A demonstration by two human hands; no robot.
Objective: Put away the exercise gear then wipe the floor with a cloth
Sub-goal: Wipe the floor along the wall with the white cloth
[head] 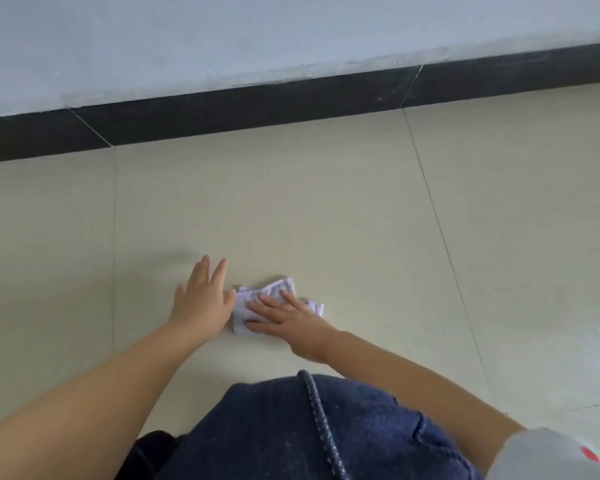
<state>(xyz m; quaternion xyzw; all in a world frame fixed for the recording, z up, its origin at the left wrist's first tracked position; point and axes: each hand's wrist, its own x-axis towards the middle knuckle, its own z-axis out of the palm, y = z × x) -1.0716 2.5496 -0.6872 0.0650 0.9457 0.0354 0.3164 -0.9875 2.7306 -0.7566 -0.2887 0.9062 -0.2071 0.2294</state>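
Cloth (275, 304): pressed flat on floor (326, 209) under right hand (293, 318), fingers straight. Left hand (201, 296): spread, bracing beside cloth. Recommended: even pressure, overlapping strokes.

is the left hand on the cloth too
No, only the right hand presses flat on the cloth; the left hand rests open on the bare floor just beside it.
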